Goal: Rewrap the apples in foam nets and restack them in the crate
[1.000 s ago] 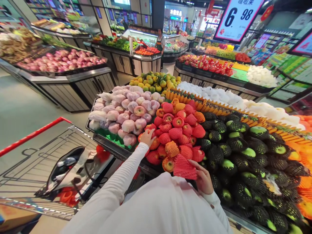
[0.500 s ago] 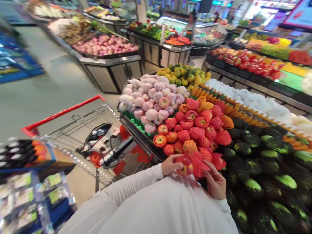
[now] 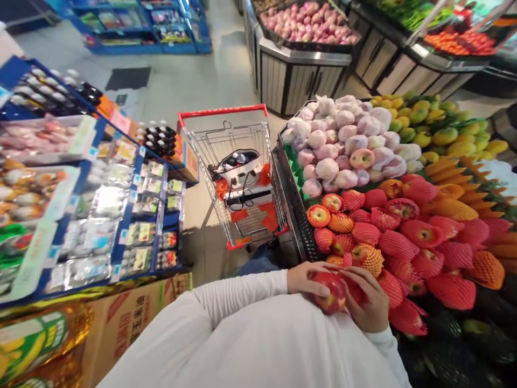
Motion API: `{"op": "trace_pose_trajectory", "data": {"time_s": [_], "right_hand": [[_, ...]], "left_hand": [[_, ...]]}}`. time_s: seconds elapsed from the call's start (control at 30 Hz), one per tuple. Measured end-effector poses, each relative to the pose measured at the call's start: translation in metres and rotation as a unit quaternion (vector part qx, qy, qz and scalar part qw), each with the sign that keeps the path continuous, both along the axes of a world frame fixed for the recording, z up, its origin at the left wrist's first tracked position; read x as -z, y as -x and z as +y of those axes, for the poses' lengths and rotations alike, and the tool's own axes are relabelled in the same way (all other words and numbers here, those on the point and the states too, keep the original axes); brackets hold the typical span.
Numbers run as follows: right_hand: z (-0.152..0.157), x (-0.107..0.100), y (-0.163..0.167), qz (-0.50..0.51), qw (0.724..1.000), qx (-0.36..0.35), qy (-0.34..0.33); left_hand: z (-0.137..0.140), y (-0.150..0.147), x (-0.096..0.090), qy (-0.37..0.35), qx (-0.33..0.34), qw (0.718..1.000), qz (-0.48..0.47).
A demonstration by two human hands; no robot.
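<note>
Close to my body, my left hand point(image 3: 309, 280) is closed round a bare, shiny red apple point(image 3: 332, 292) with a yellowish patch. Right beside it, my right hand point(image 3: 368, 300) curls round a second red apple point(image 3: 352, 286), largely covered by its fingers. Both apples are at the edge of the display, in front of a pile of apples in red and orange foam nets point(image 3: 365, 233). Behind these lie paler apples wrapped in thin film point(image 3: 331, 168).
A red-handled shopping cart point(image 3: 223, 112) stands left of the display, with a white and black bag point(image 3: 242, 175) inside. Packaged goods fill a blue shelf point(image 3: 155, 253) on the left. Yellow-green fruit point(image 3: 444, 134) and dark-netted fruit point(image 3: 480, 337) flank the apples; onion-like produce point(image 3: 311, 24) is farther back.
The view has swung left, bringing the cart and shelf toward the middle. My right hand has moved in from the red foam net to meet my left, and now holds a red apple.
</note>
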State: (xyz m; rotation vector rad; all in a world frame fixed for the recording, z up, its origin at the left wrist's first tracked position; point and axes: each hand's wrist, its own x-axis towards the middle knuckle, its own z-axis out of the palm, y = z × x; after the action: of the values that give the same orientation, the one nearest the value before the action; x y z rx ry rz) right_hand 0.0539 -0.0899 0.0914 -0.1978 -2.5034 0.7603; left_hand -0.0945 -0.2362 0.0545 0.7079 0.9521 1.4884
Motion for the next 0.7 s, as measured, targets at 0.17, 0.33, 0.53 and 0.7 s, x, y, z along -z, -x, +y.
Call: {"op": "trace_pose_trajectory", "data": {"time_s": [0.17, 0.33, 0.53, 0.7], "right_hand": [[-0.006, 0.002, 0.008, -0.006, 0.995, -0.045, 0.091], [-0.014, 0.001, 0.006, -0.004, 0.991, -0.045, 0.123], [0.000, -0.008, -0.029, -0.018, 0.998, 0.034, 0.054], [-0.004, -0.015, -0.079, 0.045, 0.989, 0.138, 0.039]], "left_hand": [[-0.022, -0.006, 0.004, 0.072, -0.035, 0.996, -0.033], [-0.032, -0.017, 0.001, 0.091, -0.063, 0.991, -0.075], [-0.017, -0.024, -0.005, 0.112, -0.099, 0.983, -0.109], [0.012, -0.031, -0.002, 0.156, -0.061, 0.983, -0.072]]}}
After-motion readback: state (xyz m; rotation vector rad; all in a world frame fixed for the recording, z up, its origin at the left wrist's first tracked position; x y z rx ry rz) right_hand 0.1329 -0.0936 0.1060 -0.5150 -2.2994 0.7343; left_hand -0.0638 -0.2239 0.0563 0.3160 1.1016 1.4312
